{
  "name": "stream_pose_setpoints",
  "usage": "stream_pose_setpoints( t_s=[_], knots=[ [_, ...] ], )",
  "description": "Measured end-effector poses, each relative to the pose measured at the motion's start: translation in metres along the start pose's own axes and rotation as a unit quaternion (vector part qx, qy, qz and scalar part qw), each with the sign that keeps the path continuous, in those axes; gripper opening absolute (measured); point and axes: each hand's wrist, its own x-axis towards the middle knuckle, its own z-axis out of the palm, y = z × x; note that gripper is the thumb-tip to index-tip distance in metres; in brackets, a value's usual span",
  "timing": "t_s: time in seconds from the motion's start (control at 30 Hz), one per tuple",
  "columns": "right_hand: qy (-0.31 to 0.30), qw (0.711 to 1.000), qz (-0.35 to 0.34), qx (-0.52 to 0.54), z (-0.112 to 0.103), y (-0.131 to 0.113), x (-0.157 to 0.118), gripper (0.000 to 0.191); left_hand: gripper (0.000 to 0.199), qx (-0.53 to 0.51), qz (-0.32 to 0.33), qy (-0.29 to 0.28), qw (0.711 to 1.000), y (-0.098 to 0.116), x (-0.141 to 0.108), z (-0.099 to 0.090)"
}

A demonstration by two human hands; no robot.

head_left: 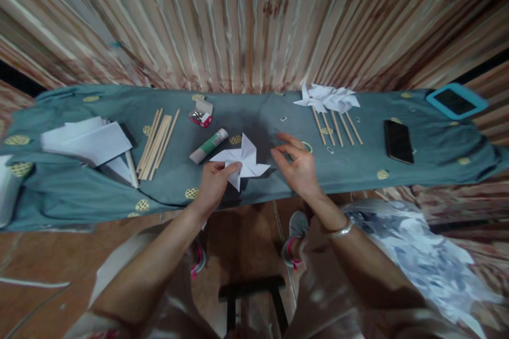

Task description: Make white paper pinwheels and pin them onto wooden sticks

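A white paper pinwheel [248, 158] is pinched between the thumb and fingers of my left hand [214, 183], over the front part of the cloth-covered table. To its right, my right hand [296, 164] is raised with thumb and forefinger close together; whether something tiny is between them is too small to tell. A green ring [307, 146] lies partly behind that hand. The glue stick [209, 145] rests just left of the pinwheel. Behind it stands a small opened red and white box [202, 113] with shiny metal pieces inside.
Bare wooden sticks [159, 145] and white paper sheets [91, 140] lie on the left. Several pinwheels on sticks [328, 99] are at the back right. Further right are a black phone [398, 141] and a blue-framed device [457, 100]. A curtain [246, 26] hangs behind the table [254, 108].
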Motion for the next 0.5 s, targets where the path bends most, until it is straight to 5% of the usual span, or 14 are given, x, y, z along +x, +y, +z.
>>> stream_pose_setpoints(
  t_s=[0.3,0.5],
  knots=[
    [0.013,0.998,0.053,0.038,0.026,0.022,0.012,0.02,0.013,0.008,-0.015,0.002,1.0,0.01,-0.001,-0.004],
    [-0.012,0.995,0.072,0.063,0.053,0.015,0.018,0.022,0.009,0.006,0.01,0.017,1.0,0.014,0.002,-0.017]
  ],
)
